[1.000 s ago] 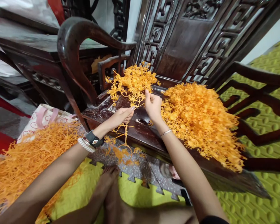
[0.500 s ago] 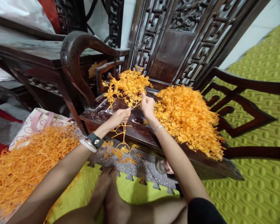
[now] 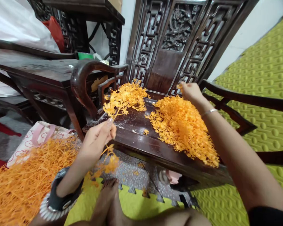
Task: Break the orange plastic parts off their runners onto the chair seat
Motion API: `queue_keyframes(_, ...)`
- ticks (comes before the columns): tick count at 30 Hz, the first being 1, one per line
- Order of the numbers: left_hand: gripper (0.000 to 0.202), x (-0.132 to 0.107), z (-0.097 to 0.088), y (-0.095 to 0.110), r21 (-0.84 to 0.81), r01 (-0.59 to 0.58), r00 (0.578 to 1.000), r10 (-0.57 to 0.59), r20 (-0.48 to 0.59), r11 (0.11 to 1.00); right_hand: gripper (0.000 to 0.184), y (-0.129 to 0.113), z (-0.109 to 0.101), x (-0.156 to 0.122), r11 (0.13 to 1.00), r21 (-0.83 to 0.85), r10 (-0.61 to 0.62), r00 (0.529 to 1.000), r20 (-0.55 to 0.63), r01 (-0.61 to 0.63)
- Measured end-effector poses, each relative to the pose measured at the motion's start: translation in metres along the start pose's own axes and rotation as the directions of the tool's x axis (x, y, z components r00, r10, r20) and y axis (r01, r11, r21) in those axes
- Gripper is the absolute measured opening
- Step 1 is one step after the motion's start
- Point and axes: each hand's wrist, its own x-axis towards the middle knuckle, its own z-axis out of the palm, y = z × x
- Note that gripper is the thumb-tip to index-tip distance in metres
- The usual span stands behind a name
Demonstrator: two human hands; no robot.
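Note:
My left hand [image 3: 97, 138] is closed on a branched orange plastic sprig [image 3: 112, 110], whose stem hangs below the hand over the chair's front edge. My right hand [image 3: 190, 91] is raised over the far end of a big heap of orange plastic pieces [image 3: 184, 125] on the dark wooden chair seat [image 3: 134, 125]; its fingers pinch a small orange piece. A smaller bunch of orange sprigs [image 3: 129, 95] lies at the back left of the seat.
A mass of bare orange stems [image 3: 25, 175] lies on the floor at the left, next to a pink-and-white bag [image 3: 41, 136]. The chair's curved armrests [image 3: 81, 83] flank the seat. Green foam mats [image 3: 261, 94] cover the floor; my feet [image 3: 108, 201] rest below.
My right hand let go of the sprig it shared with the left and moved right and back over the big heap. My left hand dropped toward me with the sprig. The camera tilted up.

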Motion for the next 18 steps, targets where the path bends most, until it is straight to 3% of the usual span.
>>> queue_keyframes(4, 0.033, 0.005, 0.011, -0.011, -0.029, -0.002, 0.998, 0.004, 0.066, 1.000, 0.012, 0.026, 0.026, -0.039, 0.920, -0.392, -0.011, 1.000, 0.017, 0.017)
queue_keyframes(9, 0.019, 0.009, 0.011, -0.018, -0.206, 0.100, 0.992, -0.081, 0.099, 0.973, 0.024, 0.033, 0.057, -0.069, 0.776, -0.618, -0.110, 0.992, 0.064, 0.126)
queue_keyframes(11, 0.011, 0.010, 0.010, -0.023, -0.310, 0.188, 0.982, -0.179, 0.059, 0.932, 0.027, 0.031, 0.062, -0.072, 0.657, -0.728, -0.211, 0.975, 0.071, 0.195)
queue_keyframes(14, 0.016, 0.014, 0.010, -0.033, -0.458, 0.297, 0.942, -0.335, -0.002, 0.838, 0.031, 0.030, 0.066, -0.071, 0.462, -0.828, -0.326, 0.929, 0.174, 0.317)
queue_keyframes(18, 0.020, 0.020, 0.011, -0.041, -0.544, 0.375, 0.898, -0.440, 0.013, 0.750, 0.030, 0.036, 0.066, -0.063, 0.397, -0.811, -0.336, 0.890, 0.308, 0.430)
